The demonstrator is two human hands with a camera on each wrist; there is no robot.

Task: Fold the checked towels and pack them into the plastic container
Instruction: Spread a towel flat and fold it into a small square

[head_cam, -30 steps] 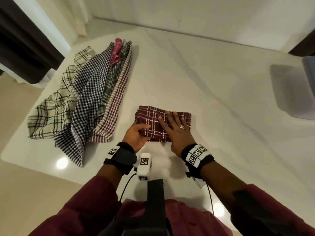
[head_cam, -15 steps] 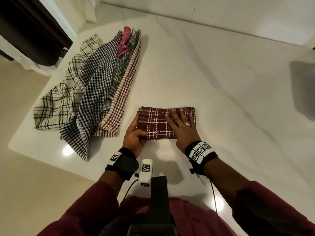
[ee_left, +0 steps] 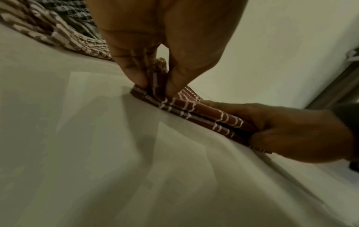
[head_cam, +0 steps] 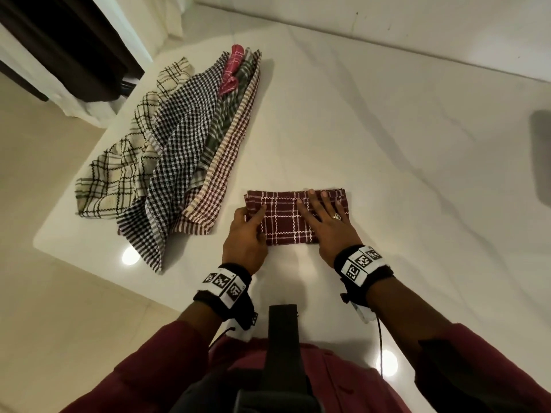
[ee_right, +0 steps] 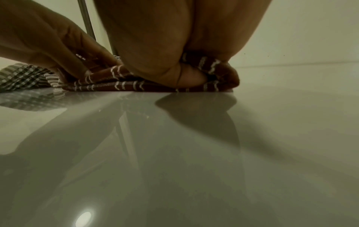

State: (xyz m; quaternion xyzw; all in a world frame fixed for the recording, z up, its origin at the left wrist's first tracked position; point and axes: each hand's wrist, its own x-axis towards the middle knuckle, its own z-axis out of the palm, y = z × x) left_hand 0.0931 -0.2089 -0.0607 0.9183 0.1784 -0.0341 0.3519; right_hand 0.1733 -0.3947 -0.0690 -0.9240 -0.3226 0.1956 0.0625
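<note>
A folded maroon checked towel (head_cam: 283, 222) lies on the white table (head_cam: 387, 174) in front of me. My left hand (head_cam: 247, 231) pinches its left end between thumb and fingers (ee_left: 170, 86). Flat on the towel's right half lies my right hand (head_cam: 325, 219), fingers straight, pressing it down (ee_right: 174, 73). A pile of unfolded checked towels (head_cam: 179, 162) is spread at the table's left: cream with black lines, black-and-white check, green, maroon-and-cream stripes and a pink one at the far end. The plastic container is out of the head view except for a shadow at the right edge.
The table's near-left corner (head_cam: 38, 242) drops off to a beige floor. A dark curtain and white drape (head_cam: 74, 64) hang at the back left. A wall (head_cam: 387, 25) borders the table's far side. Bare white tabletop stretches to the right of the folded towel.
My left hand has shifted from the towel's near-left corner to pinch its left end. The right hand stays flat on the towel. My head view has swung left, and the container has left the frame.
</note>
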